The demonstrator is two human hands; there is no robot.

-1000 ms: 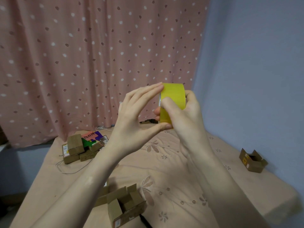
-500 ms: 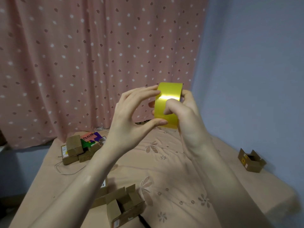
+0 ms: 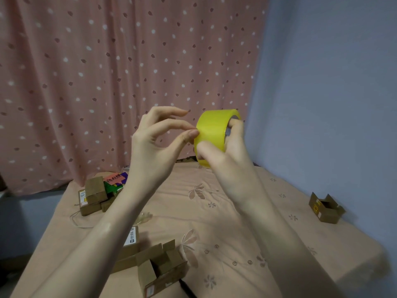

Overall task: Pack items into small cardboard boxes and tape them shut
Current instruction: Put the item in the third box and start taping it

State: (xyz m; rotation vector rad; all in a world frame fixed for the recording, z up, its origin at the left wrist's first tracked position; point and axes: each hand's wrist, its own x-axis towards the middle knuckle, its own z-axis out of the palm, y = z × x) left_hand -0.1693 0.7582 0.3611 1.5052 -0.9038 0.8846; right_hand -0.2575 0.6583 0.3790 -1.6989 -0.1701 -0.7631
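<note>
Head view: the taping has not begun. Below the tape point(image 3: 211, 134), an open box point(image 3: 160, 267) sits on the bed point(image 3: 225, 211) with its flaps up and unsealed; another open box point(image 3: 325, 208) lies well to the tape's right, and a pile of closed boxes point(image 3: 92, 195) well to its lower left. Whether those are taped cannot be told. The right hand point(image 3: 225, 162) holds the tape raised at chest height, fingers through its core, thumb across the yellow face. The left hand point(image 3: 159, 145) pinches at the roll's left edge with thumb and forefinger, other fingers spread, probably hunting the loose end
</note>
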